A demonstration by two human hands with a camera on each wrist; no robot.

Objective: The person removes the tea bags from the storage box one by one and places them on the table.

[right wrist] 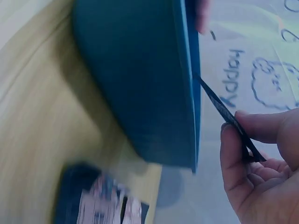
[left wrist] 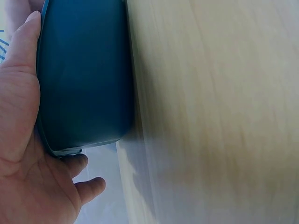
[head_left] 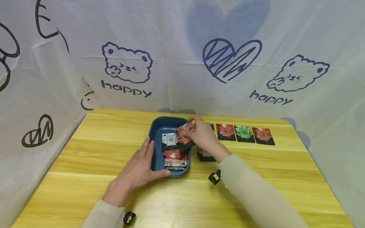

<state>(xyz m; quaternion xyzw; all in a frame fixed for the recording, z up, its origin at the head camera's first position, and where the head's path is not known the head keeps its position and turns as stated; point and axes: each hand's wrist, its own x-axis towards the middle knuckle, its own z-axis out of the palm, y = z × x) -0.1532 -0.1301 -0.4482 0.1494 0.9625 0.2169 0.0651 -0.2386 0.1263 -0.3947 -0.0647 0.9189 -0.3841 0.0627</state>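
A dark blue rectangular bin [head_left: 155, 126] stands on the table with several small flat packets inside. Among them are a white-and-black packet [head_left: 170, 141] and a red packet [head_left: 172, 154]. My left hand [head_left: 138, 166] rests against the bin's left side, its fingers extended along the rim and the thumb at the near edge. Over the bin's right side, my right hand [head_left: 203, 134] pinches a red-and-black packet [head_left: 184, 134] between thumb and fingers. Seen edge-on in the right wrist view, that packet [right wrist: 229, 112] slants down past the bin's rim.
To the right of the bin lies a row of packets: a red one [head_left: 226, 131], a green one [head_left: 244, 133] and another red one [head_left: 263, 135]. Partly hidden by my right hand is a dark packet [head_left: 206, 155]. A printed white cloth [head_left: 176, 79] hangs behind the table.
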